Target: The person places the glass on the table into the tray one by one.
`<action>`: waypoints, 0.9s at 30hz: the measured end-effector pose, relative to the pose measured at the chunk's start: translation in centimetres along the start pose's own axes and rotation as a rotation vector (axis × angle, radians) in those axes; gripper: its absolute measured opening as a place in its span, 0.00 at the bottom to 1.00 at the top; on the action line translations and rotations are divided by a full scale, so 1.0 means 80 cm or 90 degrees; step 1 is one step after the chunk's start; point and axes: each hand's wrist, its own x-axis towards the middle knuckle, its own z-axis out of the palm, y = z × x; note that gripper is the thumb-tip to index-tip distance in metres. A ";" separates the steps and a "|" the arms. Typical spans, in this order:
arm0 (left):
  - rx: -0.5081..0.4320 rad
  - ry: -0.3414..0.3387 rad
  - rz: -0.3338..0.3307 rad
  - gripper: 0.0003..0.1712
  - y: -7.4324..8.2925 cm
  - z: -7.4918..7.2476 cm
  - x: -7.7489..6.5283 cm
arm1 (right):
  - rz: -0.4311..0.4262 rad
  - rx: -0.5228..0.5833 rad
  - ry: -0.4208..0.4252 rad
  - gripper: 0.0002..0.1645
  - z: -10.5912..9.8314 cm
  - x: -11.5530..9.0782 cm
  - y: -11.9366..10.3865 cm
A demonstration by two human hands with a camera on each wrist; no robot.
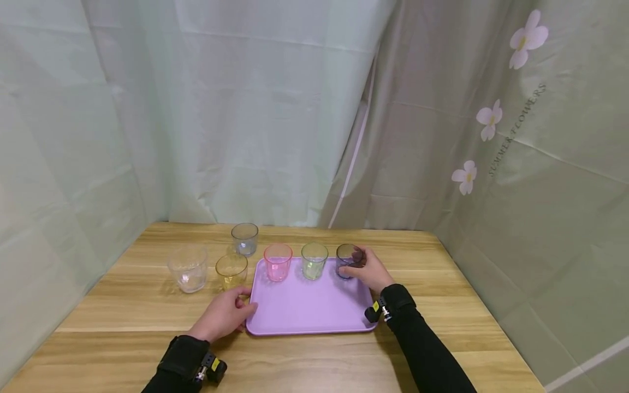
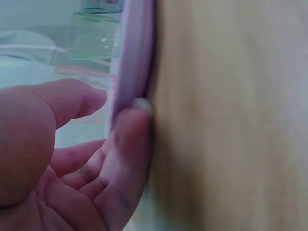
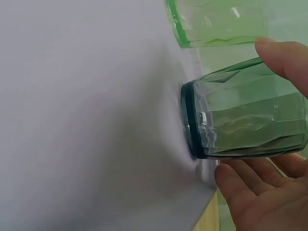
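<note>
On the right, my right hand [image 1: 371,271] holds a dark-tinted drinking glass [image 3: 245,115] upright at the back right of the purple tray [image 1: 309,311]. The thumb lies on one side of the glass and the fingers curve round the other. To its left on the tray's back part stand a green glass [image 1: 313,262] and a pink glass [image 1: 278,263]. At the tray's left edge, my left hand [image 1: 223,314] grips the rim between thumb and fingers. The left wrist view shows a fingertip [image 2: 132,127] against the rim's outer side.
Left of the tray, a yellow glass [image 1: 231,270] stands just behind my left hand. A grey-blue glass [image 1: 244,240] is farther back, and a clear glass [image 1: 189,270] is at the far left. Curtains [image 1: 275,109] enclose the wooden table [image 1: 290,365] at the back and sides.
</note>
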 end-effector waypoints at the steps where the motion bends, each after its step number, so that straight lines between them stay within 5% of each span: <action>1: 0.000 -0.001 0.004 0.28 0.000 -0.001 -0.001 | 0.003 0.000 0.001 0.56 0.000 -0.001 -0.001; 11: 0.023 0.006 0.026 0.25 0.011 -0.025 -0.011 | 0.020 0.015 0.013 0.58 -0.011 -0.009 -0.007; 19: -0.002 0.036 0.107 0.25 0.039 -0.046 -0.028 | 0.009 0.018 0.009 0.57 -0.028 -0.025 -0.007; 27: -0.014 0.159 0.152 0.26 0.053 -0.066 -0.035 | 0.001 -0.010 0.051 0.46 -0.050 -0.044 -0.007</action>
